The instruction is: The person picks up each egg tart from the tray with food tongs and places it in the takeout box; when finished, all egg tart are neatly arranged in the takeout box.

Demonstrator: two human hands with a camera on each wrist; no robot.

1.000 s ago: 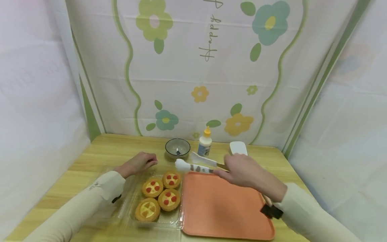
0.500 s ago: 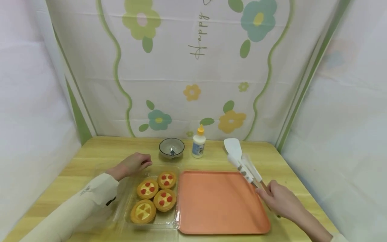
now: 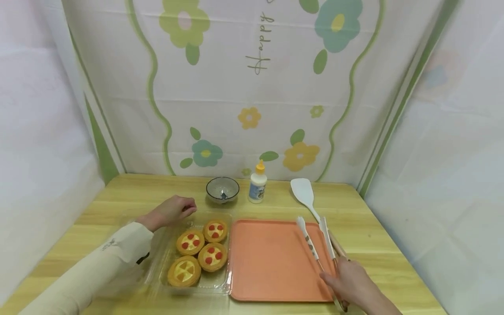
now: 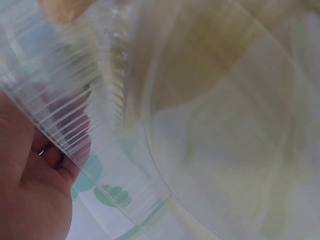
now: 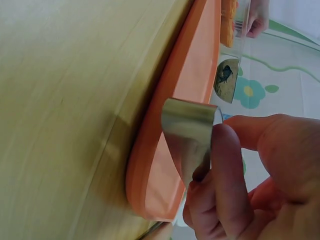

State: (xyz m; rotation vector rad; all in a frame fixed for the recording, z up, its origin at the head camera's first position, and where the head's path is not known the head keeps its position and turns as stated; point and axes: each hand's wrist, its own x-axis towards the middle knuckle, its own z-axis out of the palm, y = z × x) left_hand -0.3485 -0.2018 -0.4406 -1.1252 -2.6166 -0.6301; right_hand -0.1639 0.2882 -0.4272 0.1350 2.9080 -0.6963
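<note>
My left hand [image 3: 169,212] grips the edge of a clear plastic lid [image 4: 215,130], its fingers showing through the plastic in the left wrist view. Beneath it lies the clear plastic box [image 3: 229,273], holding several toy tarts; one tart has red pieces [image 3: 213,257] and another yellow wedges [image 3: 183,271]. At the front right, my right hand [image 3: 352,282] holds white-tipped tongs [image 3: 309,243] near their metal bend [image 5: 187,130]. The tong tips stand apart over the right side of the orange tray [image 3: 271,258], with nothing between them.
A white spatula [image 3: 302,191] with a wooden handle lies behind and to the right of the tray, its handle partly hidden by the right hand. Along the back stand a small bowl [image 3: 220,187] with a dark fish motif and a white bottle [image 3: 257,186] with a yellow nozzle.
The tongs in my right hand have swung from the back of the tray to its right side and come down towards the front. My left hand has stayed at the lid.
</note>
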